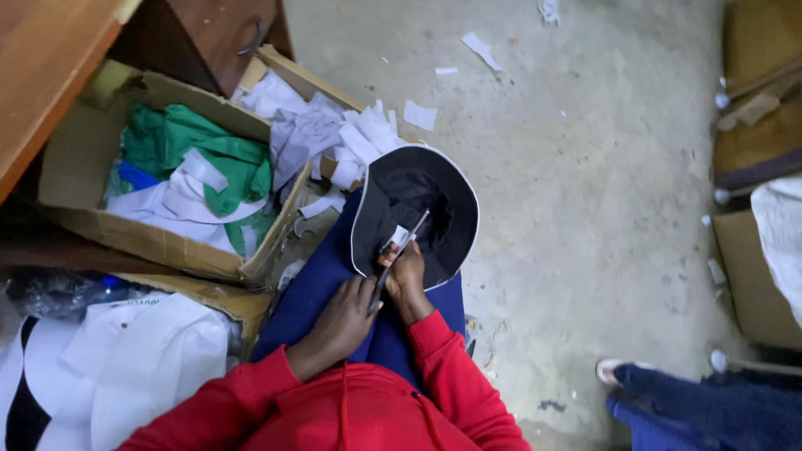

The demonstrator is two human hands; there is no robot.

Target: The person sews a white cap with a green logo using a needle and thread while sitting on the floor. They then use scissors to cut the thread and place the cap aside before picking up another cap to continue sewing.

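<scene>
Red sleeves: nearest, both arms reaching forward over blue lap.
Left hand [341,321]: fingers closed around scissors [399,259], blades pointing into hat.
Right hand [407,276]: pinching white tag [398,237] inside hat.
Black hat [418,209]: upturned on lap, white-edged brim.
Cardboard box [167,242]: left, holding green and white scraps.

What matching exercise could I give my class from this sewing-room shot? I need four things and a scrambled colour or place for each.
Things:
1. hat
2. cardboard box
3. scissors
4. paper scraps

Colours and places:
A. scattered on the concrete floor
B. black with a white edge, on the lap
C. brown, holding green and white cloth
D. held between the left hand and right hand

Pairs: 1-B, 2-C, 3-D, 4-A
</scene>
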